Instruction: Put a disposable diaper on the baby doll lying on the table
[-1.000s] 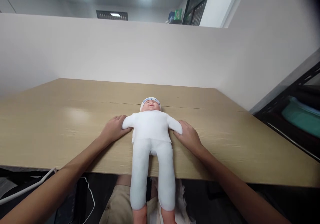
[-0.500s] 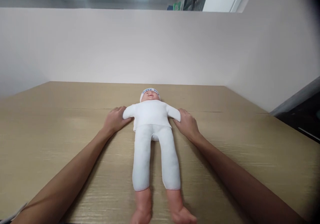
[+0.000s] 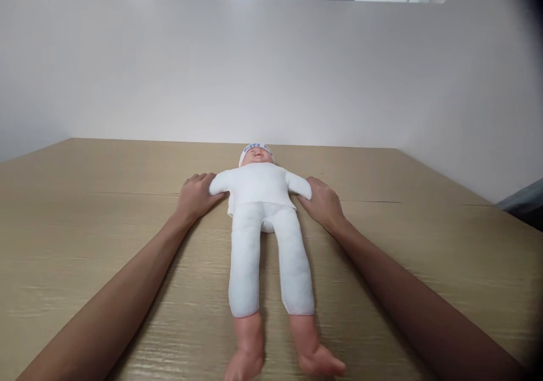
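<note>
A baby doll [image 3: 262,185] lies on its back on the wooden tabletop [image 3: 127,222], its head away from me and its bare feet toward me. It wears a white top, white trousers and a white headband [image 3: 254,148] with blue lettering. My left hand [image 3: 197,197] is closed around the end of the sleeved arm on the left. Around the end of the other sleeved arm, my right hand [image 3: 323,201] is closed too. Both doll arms are stretched out sideways, and the doll's own hands are hidden inside my grip.
A plain white wall or partition [image 3: 237,69] rises behind the table's far edge and along its right side. Something dark [image 3: 528,205] stands beyond the table at the right. Ceiling lights show above the partition.
The view has tipped down slightly, so the partition's top sits higher in the picture and more of the doll's feet shows. Both hands keep their hold on the doll's arms.
</note>
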Tool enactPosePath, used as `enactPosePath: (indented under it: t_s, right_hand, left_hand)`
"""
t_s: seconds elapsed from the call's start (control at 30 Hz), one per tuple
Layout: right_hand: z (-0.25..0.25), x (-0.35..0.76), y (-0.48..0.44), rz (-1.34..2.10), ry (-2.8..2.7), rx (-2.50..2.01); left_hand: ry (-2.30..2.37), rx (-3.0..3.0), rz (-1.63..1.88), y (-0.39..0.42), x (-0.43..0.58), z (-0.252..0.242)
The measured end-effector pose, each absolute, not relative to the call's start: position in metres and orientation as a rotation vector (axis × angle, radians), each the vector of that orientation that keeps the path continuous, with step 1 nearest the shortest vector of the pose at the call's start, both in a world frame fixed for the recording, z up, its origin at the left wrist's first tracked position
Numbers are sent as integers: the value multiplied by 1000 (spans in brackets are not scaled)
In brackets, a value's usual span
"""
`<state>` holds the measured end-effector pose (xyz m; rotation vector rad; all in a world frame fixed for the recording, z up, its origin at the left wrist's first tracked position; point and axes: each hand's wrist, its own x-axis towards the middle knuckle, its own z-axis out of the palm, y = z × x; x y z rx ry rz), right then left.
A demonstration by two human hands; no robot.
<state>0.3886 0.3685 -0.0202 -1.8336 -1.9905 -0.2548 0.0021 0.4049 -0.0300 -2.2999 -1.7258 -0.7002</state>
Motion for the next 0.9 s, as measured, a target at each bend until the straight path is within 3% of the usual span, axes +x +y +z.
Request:
enactPosePath:
  t_s: [0.9]
  right_hand:
    - [-30,405,401,-370,-1820,-1842]
  left_hand:
    - [-2013,-2164,-788,418,-4,-42]
